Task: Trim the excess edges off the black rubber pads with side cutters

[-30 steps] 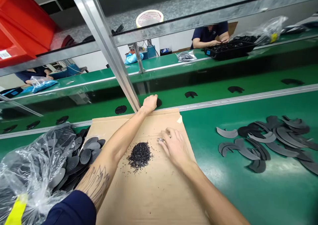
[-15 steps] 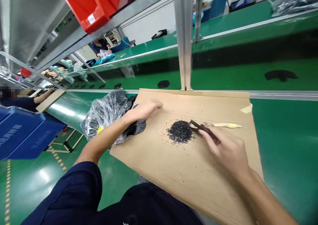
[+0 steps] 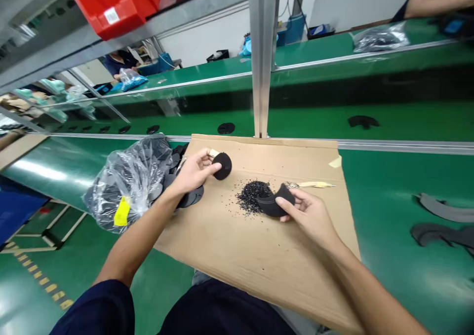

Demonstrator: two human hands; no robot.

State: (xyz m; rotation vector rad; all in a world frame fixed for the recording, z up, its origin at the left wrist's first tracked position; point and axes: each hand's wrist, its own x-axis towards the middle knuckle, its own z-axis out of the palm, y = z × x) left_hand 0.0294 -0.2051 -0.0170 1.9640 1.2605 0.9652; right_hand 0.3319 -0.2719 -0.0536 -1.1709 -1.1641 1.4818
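Note:
Between the thumb and fingers of my left hand (image 3: 196, 169) is a round black disc (image 3: 223, 166), raised above the cardboard sheet (image 3: 222, 231). My right hand (image 3: 309, 209) grips a curved black foam-like piece (image 3: 272, 205) by its right end. That piece covers part of a pile of small black bits (image 3: 252, 197) on the cardboard. Behind my right hand lies a thin tool with a cream handle and a metal tip (image 3: 316, 184). Left of the cardboard, several dark discs (image 3: 190, 197) spill beside a clear plastic bag (image 3: 129, 177) with a yellow label.
A metal post (image 3: 260, 78) rises at the cardboard's back edge. More curved dark pieces (image 3: 444, 234) lie on the green table to the right. Black parts rest on the green belt (image 3: 307, 123) behind. A red bin (image 3: 114, 4) hangs upper left. Other people sit beyond the belt.
My left hand has come away from the discs by the bag, now with a disc in it. My right hand now holds the curved piece flatter, over the pile. The view has turned right.

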